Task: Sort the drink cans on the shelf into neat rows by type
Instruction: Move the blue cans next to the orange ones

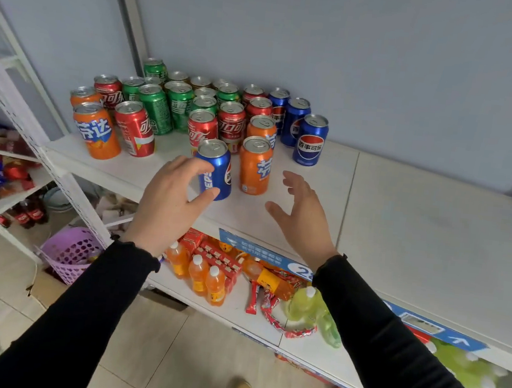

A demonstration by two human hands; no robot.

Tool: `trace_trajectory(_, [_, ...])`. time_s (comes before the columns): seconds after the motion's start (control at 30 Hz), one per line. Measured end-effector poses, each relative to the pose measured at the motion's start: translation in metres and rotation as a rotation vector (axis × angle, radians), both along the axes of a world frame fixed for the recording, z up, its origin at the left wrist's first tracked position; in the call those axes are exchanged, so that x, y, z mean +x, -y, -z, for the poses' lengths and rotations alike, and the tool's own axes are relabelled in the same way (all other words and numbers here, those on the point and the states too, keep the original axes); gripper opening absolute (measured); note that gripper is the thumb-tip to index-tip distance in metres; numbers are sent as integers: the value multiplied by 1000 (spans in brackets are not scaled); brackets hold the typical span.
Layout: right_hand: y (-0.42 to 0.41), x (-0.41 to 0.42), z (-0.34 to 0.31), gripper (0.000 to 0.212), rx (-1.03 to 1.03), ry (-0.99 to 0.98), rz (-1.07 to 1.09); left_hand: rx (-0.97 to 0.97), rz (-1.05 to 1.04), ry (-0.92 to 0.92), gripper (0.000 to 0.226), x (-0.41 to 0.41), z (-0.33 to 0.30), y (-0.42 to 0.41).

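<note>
Left hand (170,197) grips glossy blue metal can (216,170), upright on smooth white shelf (404,215) | right hand (303,213) released, fingers spread, near orange can (255,165)

Two black-sleeved arms are being held forward. The left hand (170,199) is being curled, thumb and fingers around a blue can (216,170). The right hand (304,216) is being held open, fingers spread, touching nothing.
</note>
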State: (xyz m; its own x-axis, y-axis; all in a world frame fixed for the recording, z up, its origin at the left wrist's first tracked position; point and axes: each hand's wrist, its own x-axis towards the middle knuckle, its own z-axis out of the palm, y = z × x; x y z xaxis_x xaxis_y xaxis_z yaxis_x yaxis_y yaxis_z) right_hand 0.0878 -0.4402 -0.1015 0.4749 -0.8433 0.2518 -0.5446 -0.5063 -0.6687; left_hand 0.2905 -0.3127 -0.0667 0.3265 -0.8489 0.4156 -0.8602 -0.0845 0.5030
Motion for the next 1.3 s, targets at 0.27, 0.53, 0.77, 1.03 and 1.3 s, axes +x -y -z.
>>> trace_trajectory(0.27, [31, 32, 8, 68, 172, 197, -9, 35, -32, -187, 65, 36, 15, 33])
trace_trajectory(0.53, [72, 41, 20, 52, 155, 324, 210, 27, 96, -348, 72, 56, 33, 64])
trace_trajectory(0.77, [137, 56, 33, 84, 214, 386, 543, 111, 332, -508, 71, 93, 32, 78])
trace_trajectory(1.03, [159, 75, 26, 67, 224, 422, 569, -48, 202, -422, 87, 71, 44, 93])
trace_trajectory(1.3, [105, 43, 24, 71, 263, 493, 610, -83, 194, -401, 82, 58, 36, 66])
